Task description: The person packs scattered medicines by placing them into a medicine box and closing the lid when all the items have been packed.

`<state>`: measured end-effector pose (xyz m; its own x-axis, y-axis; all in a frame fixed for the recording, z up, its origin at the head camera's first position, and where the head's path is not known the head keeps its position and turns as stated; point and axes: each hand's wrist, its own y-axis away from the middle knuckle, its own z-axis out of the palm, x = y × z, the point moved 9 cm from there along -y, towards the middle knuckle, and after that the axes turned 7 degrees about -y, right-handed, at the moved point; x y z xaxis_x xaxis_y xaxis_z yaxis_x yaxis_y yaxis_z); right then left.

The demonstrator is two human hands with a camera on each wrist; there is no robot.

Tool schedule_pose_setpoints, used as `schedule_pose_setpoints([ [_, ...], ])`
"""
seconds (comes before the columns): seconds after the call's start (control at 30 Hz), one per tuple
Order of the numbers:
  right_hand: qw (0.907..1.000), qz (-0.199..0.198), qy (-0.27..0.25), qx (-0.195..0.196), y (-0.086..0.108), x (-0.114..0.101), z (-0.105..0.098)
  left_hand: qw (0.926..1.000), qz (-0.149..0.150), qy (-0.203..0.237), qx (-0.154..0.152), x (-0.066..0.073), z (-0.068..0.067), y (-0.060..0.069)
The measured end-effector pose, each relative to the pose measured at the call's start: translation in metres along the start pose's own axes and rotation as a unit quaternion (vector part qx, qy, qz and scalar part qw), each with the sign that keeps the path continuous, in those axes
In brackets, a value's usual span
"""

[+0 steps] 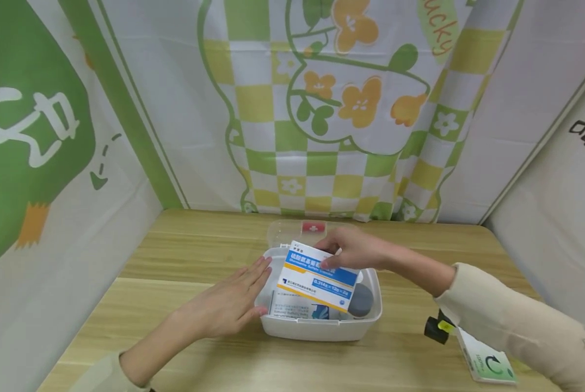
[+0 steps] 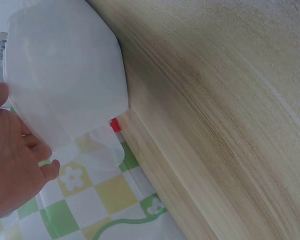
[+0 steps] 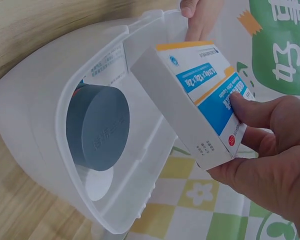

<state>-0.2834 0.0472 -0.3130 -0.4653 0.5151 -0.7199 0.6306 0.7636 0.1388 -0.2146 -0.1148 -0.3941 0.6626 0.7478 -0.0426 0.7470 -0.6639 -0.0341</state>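
My right hand point(image 1: 353, 247) pinches a white, blue and orange medicine box point(image 1: 316, 276) between thumb and fingers. It holds the box tilted over the opening of a white plastic storage box point(image 1: 316, 329). In the right wrist view the medicine box point(image 3: 192, 100) is above the rim, its printed face towards the thumb. My left hand point(image 1: 228, 299) rests against the storage box's left side with fingers fairly straight; the left wrist view shows them touching the outer wall point(image 2: 65, 75). Inside lie a dark grey round-lidded container point(image 3: 100, 127) and a white printed carton point(image 1: 297, 306), partly hidden.
Behind the storage box its clear lid point(image 1: 284, 231) stands open, with a red cross label point(image 1: 314, 226). Under the right forearm lie a white and green carton point(image 1: 490, 362) and a small black cylinder point(image 1: 436, 330). A patterned curtain point(image 1: 321, 179) hangs behind the wooden table point(image 1: 174, 250).
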Motion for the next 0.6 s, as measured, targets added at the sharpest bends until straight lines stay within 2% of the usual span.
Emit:
schedule_pose_setpoints([
  [0.2,0.9966,0.006,0.076,0.032,-0.012,-0.002,0.001,1.0000,-0.005,-0.002,-0.004,-0.001,-0.001,0.001],
  [0.5,0.9971,-0.008,0.072,0.023,-0.024,0.000,0.012,0.9999,-0.008,0.003,-0.008,-0.001,0.001,0.002],
  [0.6,0.9975,0.005,0.066,0.023,-0.027,0.004,0.013,1.0000,-0.006,0.002,-0.005,-0.001,0.000,0.002],
])
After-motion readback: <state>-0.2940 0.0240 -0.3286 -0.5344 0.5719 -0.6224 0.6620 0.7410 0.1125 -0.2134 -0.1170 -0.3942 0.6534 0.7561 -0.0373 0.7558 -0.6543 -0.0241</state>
